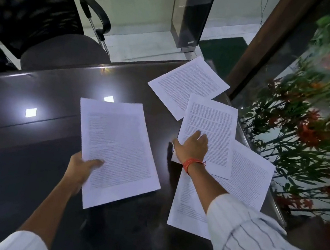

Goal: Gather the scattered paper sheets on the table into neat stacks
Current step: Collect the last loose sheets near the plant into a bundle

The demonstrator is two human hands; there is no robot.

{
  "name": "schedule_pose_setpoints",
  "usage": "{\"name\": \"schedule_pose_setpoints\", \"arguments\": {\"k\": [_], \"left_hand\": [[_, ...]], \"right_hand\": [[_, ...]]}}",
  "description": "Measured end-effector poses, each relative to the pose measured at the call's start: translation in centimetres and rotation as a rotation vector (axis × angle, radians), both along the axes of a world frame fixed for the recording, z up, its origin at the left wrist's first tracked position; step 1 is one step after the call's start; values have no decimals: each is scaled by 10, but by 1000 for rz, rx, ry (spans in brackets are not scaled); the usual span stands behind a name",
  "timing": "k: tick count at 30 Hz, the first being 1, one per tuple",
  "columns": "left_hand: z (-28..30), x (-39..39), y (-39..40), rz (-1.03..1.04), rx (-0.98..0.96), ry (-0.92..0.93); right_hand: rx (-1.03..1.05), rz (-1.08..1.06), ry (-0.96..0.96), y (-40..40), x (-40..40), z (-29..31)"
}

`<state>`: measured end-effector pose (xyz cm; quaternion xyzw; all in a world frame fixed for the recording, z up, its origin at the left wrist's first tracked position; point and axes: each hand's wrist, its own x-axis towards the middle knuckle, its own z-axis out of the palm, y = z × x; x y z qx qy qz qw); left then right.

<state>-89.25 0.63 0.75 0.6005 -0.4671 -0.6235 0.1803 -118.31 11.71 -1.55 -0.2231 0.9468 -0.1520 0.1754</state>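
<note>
A stack of printed sheets, its text too small to be read, is gripped at its near edge by the left hand, thumb on top, above the dark glossy table. At two o'clock from it, a loose sheet is pressed under the flat, outspread right hand; it overlaps a nearer sheet and a farther sheet. An office chair is seen at eleven o'clock, flowering plants at three.

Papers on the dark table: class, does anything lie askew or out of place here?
Yes. Three sheets by the right edge lie fanned at different angles, overlapping: the far sheet, the middle sheet under the right hand, and the near sheet. None looks torn or spilled.
</note>
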Motion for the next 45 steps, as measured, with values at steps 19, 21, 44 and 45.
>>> {"name": "schedule_pose_setpoints", "arguments": {"k": [19,21,44,45], "left_hand": [[-4,20,1,-75,297,-48],[0,23,1,-64,305,33],[-26,1,-30,-111,149,10],[-26,-4,-31,-101,138,-1]], "right_hand": [[-662,738,200,29,59,27],[-662,983,257,26,75,11],[-6,638,307,-51,-29,-23],[69,591,280,-58,-47,-24]]}}
